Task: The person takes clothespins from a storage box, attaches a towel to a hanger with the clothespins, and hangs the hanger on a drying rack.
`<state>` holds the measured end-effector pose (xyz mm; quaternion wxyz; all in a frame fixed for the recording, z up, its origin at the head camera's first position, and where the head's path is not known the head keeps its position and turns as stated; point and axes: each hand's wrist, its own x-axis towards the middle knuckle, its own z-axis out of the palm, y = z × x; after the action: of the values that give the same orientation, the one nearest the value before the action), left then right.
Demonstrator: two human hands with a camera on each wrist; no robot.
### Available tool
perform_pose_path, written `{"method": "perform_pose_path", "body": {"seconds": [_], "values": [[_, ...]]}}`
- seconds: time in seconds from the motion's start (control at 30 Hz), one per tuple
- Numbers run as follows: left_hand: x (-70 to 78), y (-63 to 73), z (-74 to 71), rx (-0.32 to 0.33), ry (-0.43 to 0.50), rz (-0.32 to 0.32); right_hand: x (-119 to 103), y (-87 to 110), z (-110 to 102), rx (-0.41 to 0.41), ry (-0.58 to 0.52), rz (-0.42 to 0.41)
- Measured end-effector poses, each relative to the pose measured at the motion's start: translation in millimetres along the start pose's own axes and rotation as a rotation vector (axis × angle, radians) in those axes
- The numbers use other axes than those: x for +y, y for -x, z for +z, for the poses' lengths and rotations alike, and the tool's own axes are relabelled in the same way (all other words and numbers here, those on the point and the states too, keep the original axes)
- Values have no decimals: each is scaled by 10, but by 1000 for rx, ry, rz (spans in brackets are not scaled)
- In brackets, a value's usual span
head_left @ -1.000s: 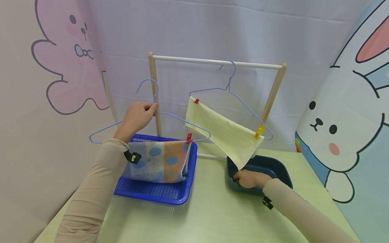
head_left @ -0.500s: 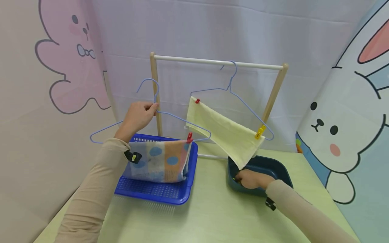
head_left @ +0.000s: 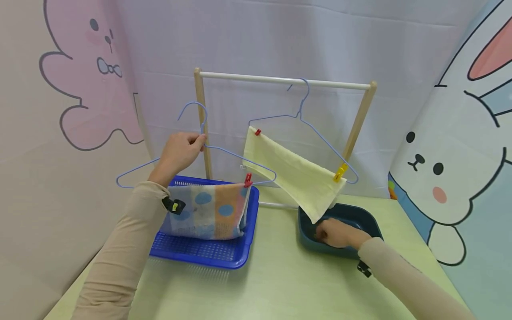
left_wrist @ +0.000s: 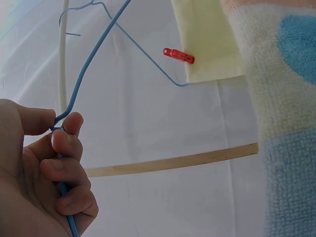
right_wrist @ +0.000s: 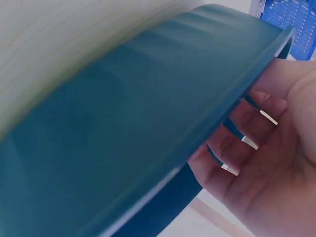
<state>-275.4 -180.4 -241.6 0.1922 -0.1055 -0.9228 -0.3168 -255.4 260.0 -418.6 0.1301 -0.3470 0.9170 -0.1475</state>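
The left hand [head_left: 179,151] curls its fingers round the wire hanger [left_wrist: 92,53] near its top, presumably so the polka-dot towel [head_left: 204,213] hangs level over the perforated basket [head_left: 236,263], while the right hand [head_left: 338,233] dips into the teal basin [right_wrist: 123,108], its grasp indeterminable.

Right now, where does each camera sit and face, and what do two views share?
Head: on the head, facing forward and down at a drying rack, blue basket and teal basin; the left hand, right hand and sleeves show.
Left wrist: on that wrist, facing the gripped blue wire hanger and the rack beyond; left hand shows.
Right wrist: on that wrist, facing the basin's wall; right hand shows.
Head and left wrist share the yellow cloth and its red clothespin.
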Motion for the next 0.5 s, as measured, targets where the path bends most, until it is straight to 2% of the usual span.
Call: {"method": "perform_pose_path", "body": {"seconds": [0.33, 0.5], "values": [[6, -7, -17, -9, -4, -7, -70, 96, -62, 5, -20, 2], [27, -10, -42, -19, -1, -25, -123, 149, -86, 17, 20, 32]]}}
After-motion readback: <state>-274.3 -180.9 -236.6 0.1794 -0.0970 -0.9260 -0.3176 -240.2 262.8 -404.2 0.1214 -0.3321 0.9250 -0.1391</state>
